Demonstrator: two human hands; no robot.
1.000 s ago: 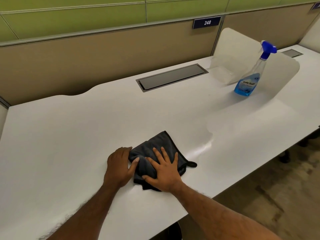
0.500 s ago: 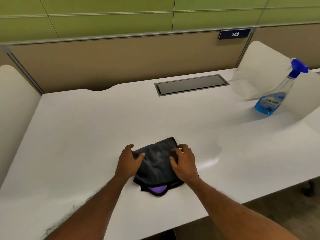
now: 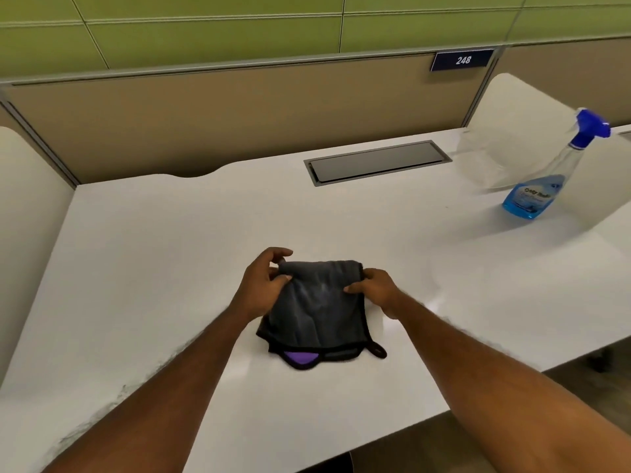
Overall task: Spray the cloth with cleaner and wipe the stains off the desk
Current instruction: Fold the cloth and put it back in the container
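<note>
A: What's on the left side?
B: A pale rounded divider panel (image 3: pixel 24 233), then the bare white worktop (image 3: pixel 170 240) with a tan partition (image 3: pixel 205 121) behind it and green wall panels (image 3: pixel 205 35) above.

A: And in the middle?
B: The left hand (image 3: pixel 264 285) pinches the far left corner of a dark grey cloth (image 3: pixel 317 312); the right hand (image 3: pixel 374 290) grips its far right corner. The cloth's near edge lies on the worktop, a purple patch showing underneath.

A: Further right?
B: A grey recessed cable tray (image 3: pixel 377 162), a "248" sign (image 3: pixel 462 59), and a blue spray bottle (image 3: pixel 546 175) standing upright, well apart from the cloth.
</note>
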